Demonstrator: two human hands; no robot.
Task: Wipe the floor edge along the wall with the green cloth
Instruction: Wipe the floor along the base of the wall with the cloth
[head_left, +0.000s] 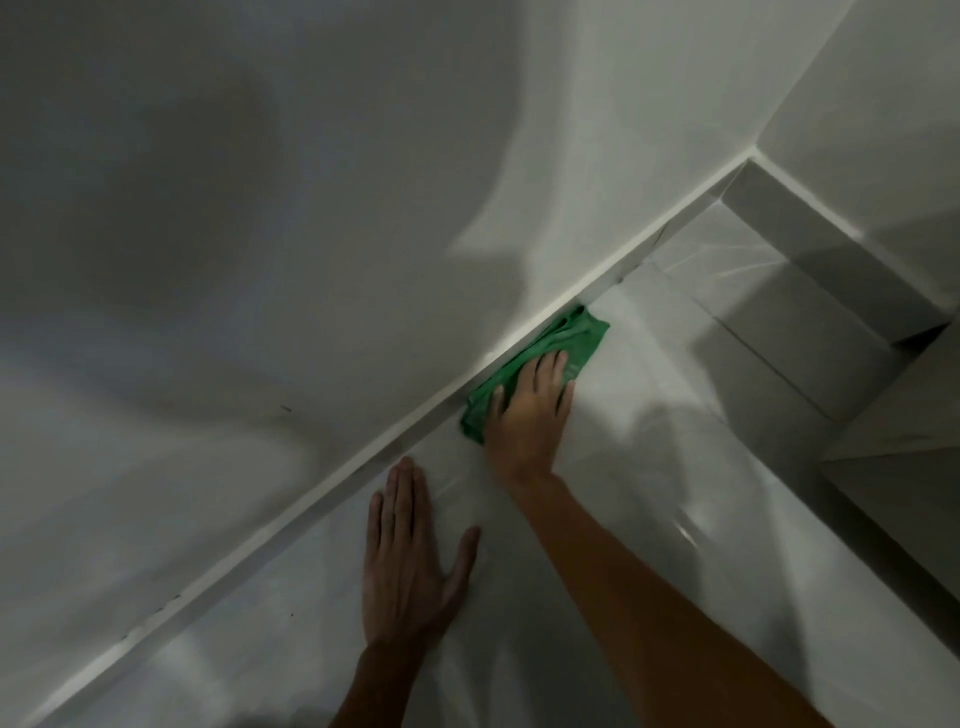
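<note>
The green cloth (566, 340) lies crumpled on the pale tiled floor, pushed against the white skirting strip (363, 457) at the foot of the wall. My right hand (530, 410) presses flat on the cloth's near half, fingers spread, covering part of it. Its far end sticks out beyond my fingertips toward the corner. My left hand (410, 561) rests palm down on the bare floor a little nearer to me, fingers together and pointing at the skirting, holding nothing.
The white wall (260, 234) fills the upper left. The glossy floor (649, 467) runs to a corner at the upper right, where a low tiled step or ledge (810, 270) juts out. Another raised edge (893, 488) stands at the right.
</note>
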